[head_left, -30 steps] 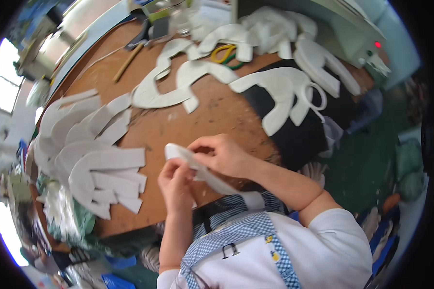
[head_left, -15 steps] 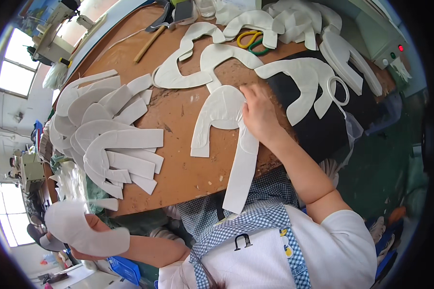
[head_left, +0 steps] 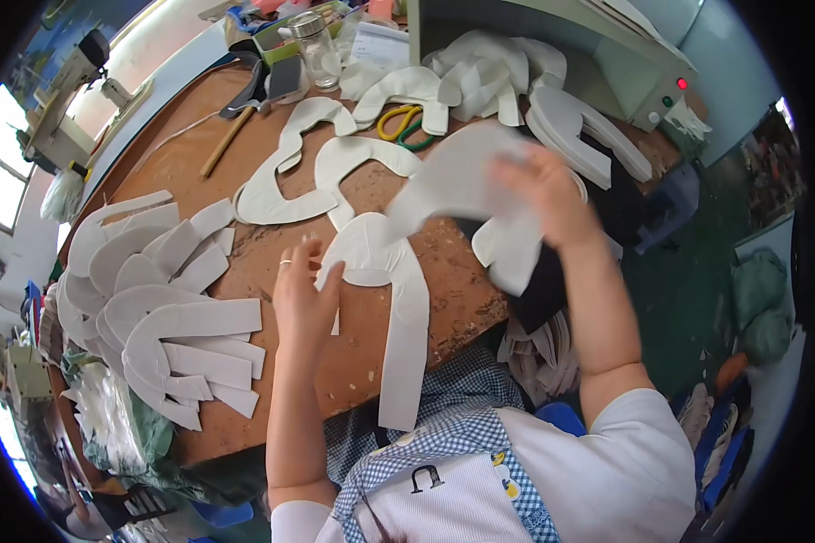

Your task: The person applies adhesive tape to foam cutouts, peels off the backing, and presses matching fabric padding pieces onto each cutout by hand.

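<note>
My right hand [head_left: 557, 195], smeared by motion, grips a curved white shoe-upper-like piece [head_left: 457, 176] above the right part of the table. Part of a white piece hangs below that hand over a black sheet [head_left: 548, 281]; whether it is the same one cannot be told. My left hand [head_left: 303, 294] is open, fingers apart, at the left edge of a U-shaped white piece [head_left: 407, 312] lying mid-table. This piece has a rounded top, a small oval flap and a long leg toward me. My left hand covers most of its other leg.
Overlapping white U-shaped pieces [head_left: 195, 317] cover the table's left side. Farther back lie more curved pieces [head_left: 281, 199], scissors [head_left: 398, 122] with yellow and green handles, a wooden-handled tool [head_left: 226, 140] and a glass jar [head_left: 314, 50]. A grey-green machine [head_left: 598, 54] stands back right.
My right hand has left the middle piece and lifted a white piece at the right. My left hand came in from the lower left, no longer holding its curved piece. The view has shifted.
</note>
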Demonstrator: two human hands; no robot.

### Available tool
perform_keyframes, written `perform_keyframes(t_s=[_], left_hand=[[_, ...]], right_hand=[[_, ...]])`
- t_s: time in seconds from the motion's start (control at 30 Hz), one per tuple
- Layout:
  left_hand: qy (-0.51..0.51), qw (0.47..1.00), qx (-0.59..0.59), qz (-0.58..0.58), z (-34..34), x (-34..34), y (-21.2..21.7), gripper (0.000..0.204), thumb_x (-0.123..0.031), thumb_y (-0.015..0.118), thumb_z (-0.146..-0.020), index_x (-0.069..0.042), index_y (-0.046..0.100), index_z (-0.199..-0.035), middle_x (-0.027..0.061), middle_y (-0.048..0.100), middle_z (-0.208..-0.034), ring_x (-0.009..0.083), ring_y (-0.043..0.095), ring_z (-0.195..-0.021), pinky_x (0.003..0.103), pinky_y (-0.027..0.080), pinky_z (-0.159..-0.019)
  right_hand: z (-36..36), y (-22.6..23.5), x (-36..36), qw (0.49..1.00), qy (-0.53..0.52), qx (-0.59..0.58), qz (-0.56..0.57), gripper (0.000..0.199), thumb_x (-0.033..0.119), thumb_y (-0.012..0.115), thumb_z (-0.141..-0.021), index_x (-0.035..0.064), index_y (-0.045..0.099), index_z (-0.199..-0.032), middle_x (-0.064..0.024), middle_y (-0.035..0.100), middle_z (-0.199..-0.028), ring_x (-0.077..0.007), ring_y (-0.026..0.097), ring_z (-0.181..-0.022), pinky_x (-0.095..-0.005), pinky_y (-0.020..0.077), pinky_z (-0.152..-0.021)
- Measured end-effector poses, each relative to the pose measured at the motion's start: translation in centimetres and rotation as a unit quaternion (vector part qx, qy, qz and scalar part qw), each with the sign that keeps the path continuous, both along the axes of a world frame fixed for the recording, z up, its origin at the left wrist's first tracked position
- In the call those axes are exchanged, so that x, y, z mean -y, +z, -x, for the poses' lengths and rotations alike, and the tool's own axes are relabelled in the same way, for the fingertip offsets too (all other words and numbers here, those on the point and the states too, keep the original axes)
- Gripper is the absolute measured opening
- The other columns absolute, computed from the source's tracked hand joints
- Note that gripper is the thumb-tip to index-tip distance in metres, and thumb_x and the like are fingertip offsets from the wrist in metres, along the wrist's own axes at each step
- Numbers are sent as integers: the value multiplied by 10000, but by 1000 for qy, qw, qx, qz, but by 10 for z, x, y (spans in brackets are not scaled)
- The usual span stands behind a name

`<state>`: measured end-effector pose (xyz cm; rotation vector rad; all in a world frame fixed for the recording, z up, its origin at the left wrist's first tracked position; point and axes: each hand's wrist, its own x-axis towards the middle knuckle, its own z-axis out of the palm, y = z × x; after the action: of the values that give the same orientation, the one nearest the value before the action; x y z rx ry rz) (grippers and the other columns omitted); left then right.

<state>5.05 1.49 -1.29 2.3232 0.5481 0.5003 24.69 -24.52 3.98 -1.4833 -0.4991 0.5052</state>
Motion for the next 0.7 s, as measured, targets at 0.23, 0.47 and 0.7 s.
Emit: perform_keyframes(t_s=[0.23, 0.47, 0.7], left_hand=[[16, 984, -161, -73, 25, -25, -50, 540, -231, 814, -785, -3, 579, -1215, 186, 626, -1048, 303, 610, -1019, 402, 497, -869], [286, 910, 188, 236, 162, -132, 30, 254, -188, 684, -960, 14, 645, -1109, 22, 663, -907, 80, 604, -794, 226, 496, -711], [501, 813, -71, -289, 213, -165, 44, 516, -163, 658, -949, 7, 491, -1406, 175, 550, -1343, 282, 497, -1283, 399, 431, -1039]], right_hand=[[-166, -42, 162, 986, -149, -23, 76, 309, 270, 708, -909, -30, 711, -984, -46, 705, -883, -144, 659, -758, -310, 518, -705], [-168, -58, 175, 965, -188, -21, 180, 313, 243, 674, -930, -46, 709, -1047, -74, 725, -932, -166, 688, -798, -310, 528, -724], [-188, -74, 182, 911, -198, 111, 344, 297, 226, 691, -923, -66, 720, -973, -51, 683, -858, -125, 618, -732, -284, 496, -706]])
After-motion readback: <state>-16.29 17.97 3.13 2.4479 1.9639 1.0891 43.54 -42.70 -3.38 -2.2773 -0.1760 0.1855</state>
